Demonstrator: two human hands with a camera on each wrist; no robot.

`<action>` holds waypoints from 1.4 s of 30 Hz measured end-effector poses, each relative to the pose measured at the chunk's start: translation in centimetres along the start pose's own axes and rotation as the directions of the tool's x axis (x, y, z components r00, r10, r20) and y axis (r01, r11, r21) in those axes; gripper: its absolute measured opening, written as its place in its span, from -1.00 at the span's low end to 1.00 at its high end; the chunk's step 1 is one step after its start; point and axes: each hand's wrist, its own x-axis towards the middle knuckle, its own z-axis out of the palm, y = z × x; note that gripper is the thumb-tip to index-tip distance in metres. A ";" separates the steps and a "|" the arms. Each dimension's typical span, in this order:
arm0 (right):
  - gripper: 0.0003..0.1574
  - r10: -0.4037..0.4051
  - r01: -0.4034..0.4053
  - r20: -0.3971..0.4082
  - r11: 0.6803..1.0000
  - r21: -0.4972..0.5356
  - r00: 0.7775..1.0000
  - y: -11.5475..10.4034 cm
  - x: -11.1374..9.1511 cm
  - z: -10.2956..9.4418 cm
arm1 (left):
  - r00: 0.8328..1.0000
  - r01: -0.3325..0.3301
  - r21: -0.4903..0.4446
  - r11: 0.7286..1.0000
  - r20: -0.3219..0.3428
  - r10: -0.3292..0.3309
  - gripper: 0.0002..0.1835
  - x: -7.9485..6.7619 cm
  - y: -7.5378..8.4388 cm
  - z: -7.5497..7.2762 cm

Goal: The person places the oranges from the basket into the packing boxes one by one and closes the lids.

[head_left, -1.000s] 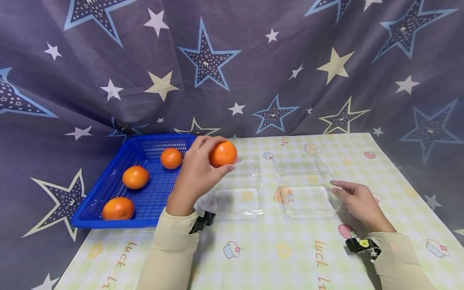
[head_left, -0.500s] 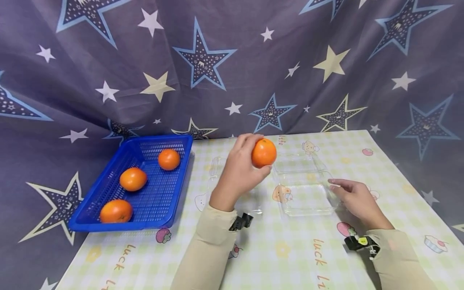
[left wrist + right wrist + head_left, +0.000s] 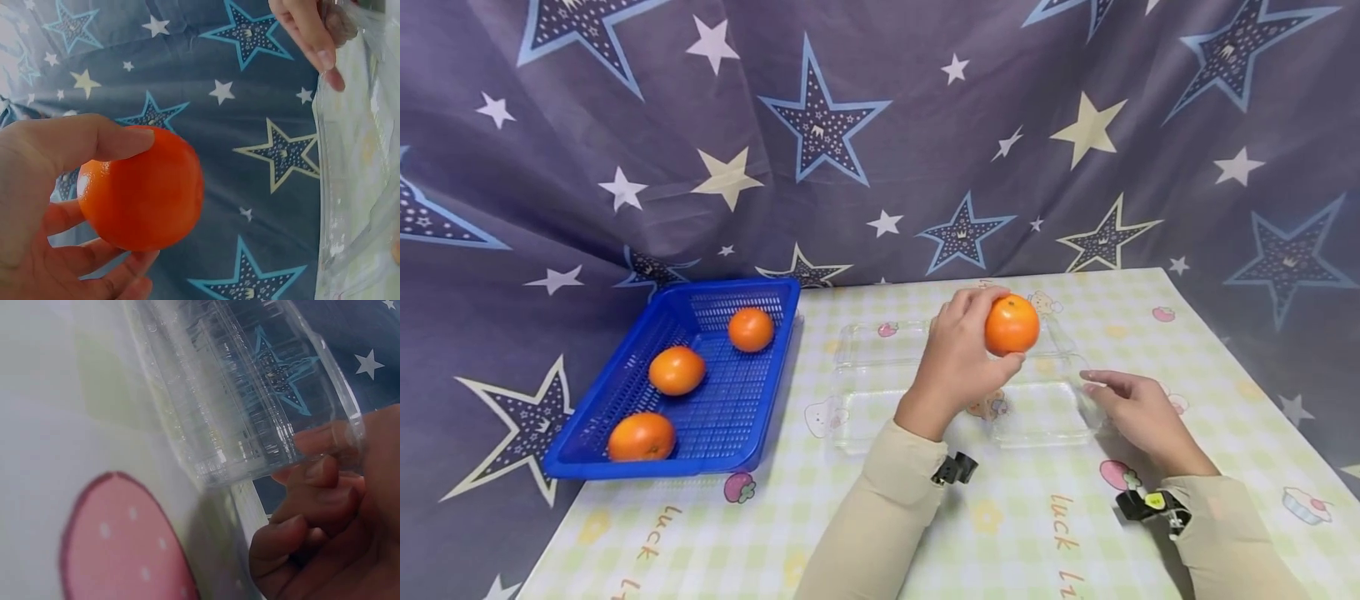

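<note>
My left hand (image 3: 958, 354) grips an orange (image 3: 1012, 325) between thumb and fingers, above the right-hand clear plastic clamshell box (image 3: 1037, 417). In the left wrist view, the thumb lies across the near side of the orange (image 3: 144, 194) and the other fingers curl beneath it. At the right side of that same box, my right hand (image 3: 1142, 417) pinches the edge. The right wrist view shows one finger through the clear wall of the box (image 3: 244, 419), with the other fingers curled just outside. The box lies opened out, its back half partly hidden behind the orange.
A second clear clamshell box (image 3: 865, 417) lies opened out to the left, partly behind the left forearm. Further left stands a blue plastic basket (image 3: 741, 454) with three oranges (image 3: 677, 371) in it. A star-patterned curtain (image 3: 880, 150) hangs behind the checked tablecloth (image 3: 985, 550).
My left hand has carried the orange rightward from beside the basket, past the left box, to over the right box. My right hand has stayed at the right box's edge.
</note>
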 end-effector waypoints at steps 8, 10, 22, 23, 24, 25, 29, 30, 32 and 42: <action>-0.34 0.000 0.000 0.007 1.000 0.017 1.000 0.0 0.3 0.0 | 0.997 -0.044 0.070 0.997 0.071 0.039 -0.22 -0.5 0.5 2.2; -0.34 -0.008 0.008 0.003 1.000 0.009 1.000 -0.1 0.2 0.0 | 0.994 -0.040 0.067 0.997 0.100 0.033 -0.20 -0.6 0.5 2.9; -0.35 -0.025 0.024 -0.009 0.999 -0.025 1.000 0.1 0.2 0.0 | 0.965 0.030 0.132 0.991 0.256 -0.063 -0.20 -1.3 0.5 6.3; -0.35 -0.022 0.022 -0.008 0.999 -0.026 1.000 0.1 0.2 0.0 | 0.960 0.039 0.139 0.990 0.270 -0.075 -0.20 -1.3 0.5 6.6; -0.36 -0.019 0.019 -0.006 0.999 -0.026 1.000 0.1 0.2 0.0 | 0.955 0.045 0.145 0.988 0.284 -0.085 -0.21 -1.3 0.4 6.8; -0.35 -0.019 0.019 -0.004 0.999 -0.027 1.000 0.1 0.3 0.0 | 0.951 0.048 0.152 0.987 0.296 -0.092 -0.22 -1.4 0.4 7.1; -0.35 -0.027 0.027 -0.002 0.999 -0.040 1.000 0.1 0.3 0.0 | 0.940 0.055 0.177 0.983 0.323 -0.111 -0.25 -1.6 0.2 7.9; -0.35 -0.030 0.030 -0.002 0.999 -0.046 1.000 0.1 0.3 0.0 | 0.939 0.054 0.178 0.982 0.326 -0.111 -0.25 -1.7 0.1 8.1; -0.35 -0.035 0.034 -0.007 0.997 -0.063 0.999 0.0 0.4 0.0 | 0.937 0.050 0.181 0.982 0.333 -0.109 -0.26 -1.7 0.0 8.3; -0.36 -0.039 0.038 -0.006 0.998 -0.055 0.999 0.0 0.4 0.1 | 0.908 0.034 0.201 0.979 0.403 -0.114 -0.28 -1.9 -0.2 8.8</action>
